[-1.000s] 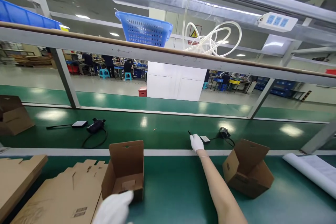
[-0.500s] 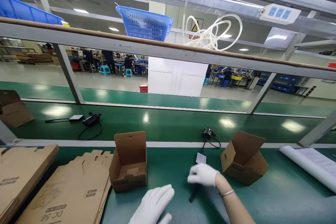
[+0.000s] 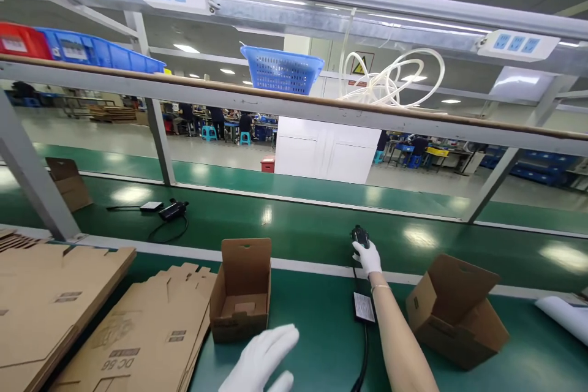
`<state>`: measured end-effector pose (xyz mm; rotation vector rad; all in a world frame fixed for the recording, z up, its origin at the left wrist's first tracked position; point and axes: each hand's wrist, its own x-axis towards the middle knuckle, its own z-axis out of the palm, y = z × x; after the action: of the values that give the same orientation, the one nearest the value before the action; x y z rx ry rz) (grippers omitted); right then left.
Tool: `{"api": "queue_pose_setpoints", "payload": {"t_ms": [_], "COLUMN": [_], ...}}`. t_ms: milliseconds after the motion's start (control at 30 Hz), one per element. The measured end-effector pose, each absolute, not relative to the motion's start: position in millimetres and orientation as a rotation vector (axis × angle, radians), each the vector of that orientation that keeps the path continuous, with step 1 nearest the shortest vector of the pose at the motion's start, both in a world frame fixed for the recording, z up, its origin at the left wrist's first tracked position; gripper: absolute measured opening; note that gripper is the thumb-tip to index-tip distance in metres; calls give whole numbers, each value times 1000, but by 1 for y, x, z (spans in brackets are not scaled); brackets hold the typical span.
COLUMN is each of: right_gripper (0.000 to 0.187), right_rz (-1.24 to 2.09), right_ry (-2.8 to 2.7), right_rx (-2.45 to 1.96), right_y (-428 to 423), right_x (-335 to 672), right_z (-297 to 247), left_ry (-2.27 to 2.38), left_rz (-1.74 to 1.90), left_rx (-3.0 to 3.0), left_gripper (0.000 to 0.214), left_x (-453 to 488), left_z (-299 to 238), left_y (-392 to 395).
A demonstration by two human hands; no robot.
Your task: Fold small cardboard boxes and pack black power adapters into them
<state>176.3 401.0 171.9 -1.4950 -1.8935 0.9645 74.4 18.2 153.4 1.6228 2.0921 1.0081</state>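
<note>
My right hand [image 3: 368, 257], in a white glove, reaches out to the far green surface with its fingers closed on a small black corded device [image 3: 360, 234]. From there a black cable leads toward me to a black adapter-like box with a white label [image 3: 364, 307], lying on the near green surface beside my forearm. My left hand [image 3: 264, 358], also gloved in white, hovers at the bottom with fingers stretched out and nothing in it. Just beyond it stands an open cardboard box [image 3: 239, 324]. A second open cardboard box [image 3: 434, 324] sits to the right of my right forearm.
Flat cardboard stacks [image 3: 138, 331] lie at left. Another black device [image 3: 173, 209] with cables rests on the far surface, near a cardboard box [image 3: 68, 184]. Metal posts [image 3: 160, 141] carry a shelf with a blue basket [image 3: 282, 70] and white tubing [image 3: 390, 82].
My right hand has moved forward from above the cable to the black device and closed on it. The labelled box has shifted toward me. The view has turned left; my left hand stays open.
</note>
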Motion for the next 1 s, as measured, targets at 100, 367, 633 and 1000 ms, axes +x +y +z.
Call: {"api": "queue_pose_setpoints", "payload": {"t_ms": [100,367,633,1000], "right_gripper": [70,61,12,35], "right_rz": [871,577,526,1268], "right_ry": [-1918,-2358,-2472,-2771], "right_rx": [-1157,-135,423,178], "right_y": [340,169,195,153], "right_x": [180,202,218,146], "right_z": [177,202,263,240], "left_ry": [1911,1071,587,862], "left_rz": [1333,2229,1794,942], "left_rx": [1310,460,716,983], "left_gripper": [62,70,75,53], "left_x": [83,97,50,60], "left_z": [172,214,181,185], "left_y": [44,77,-16,-11]}}
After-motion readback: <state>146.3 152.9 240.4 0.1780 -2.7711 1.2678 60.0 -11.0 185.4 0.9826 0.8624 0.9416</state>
